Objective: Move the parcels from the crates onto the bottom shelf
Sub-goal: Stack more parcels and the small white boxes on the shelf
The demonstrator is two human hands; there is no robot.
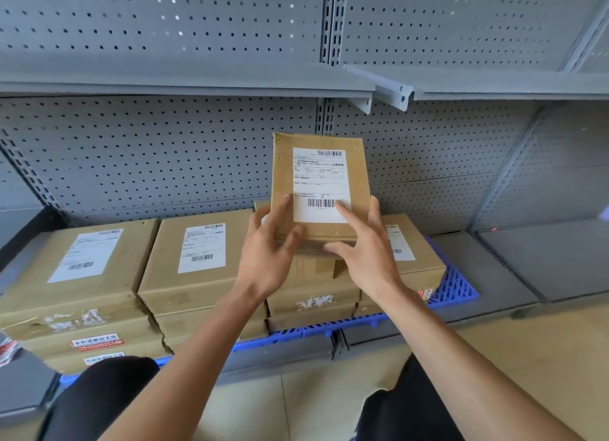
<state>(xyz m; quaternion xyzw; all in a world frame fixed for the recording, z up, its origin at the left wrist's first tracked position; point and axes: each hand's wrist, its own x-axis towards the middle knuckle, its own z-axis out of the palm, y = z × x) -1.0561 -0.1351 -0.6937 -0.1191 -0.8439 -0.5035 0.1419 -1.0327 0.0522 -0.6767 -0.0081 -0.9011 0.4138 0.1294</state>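
The raised parcel [321, 183] was a flat brown cardboard box carrying a white shipping label [320, 185] with one barcode at its top right and a second near its bottom edge; the printed lines between them were too small to read. It stood tilted, its far end raised toward the perforated back panel [164, 157], its near edge resting on the third stack of parcels [313, 292].

Four stacks of similar brown parcels sat side by side on a blue plastic pallet [454, 285] laid on the bottom shelf [514, 276]. The left stack [75, 276] and the second stack [197, 259] showed white labels with barcodes on top. Red and white stickers with unreadable print marked the front of the left stack. The right stack [412, 259] was partly hidden behind the right forearm. A grey upper shelf [184, 81] ran above the parcels.

The left hand [267, 249] held the raised parcel at its lower left corner, fingers on the top face and thumb curled at the near edge. The right hand [365, 249] held the lower right corner, index finger extended across the label, thumb pressed along the near edge
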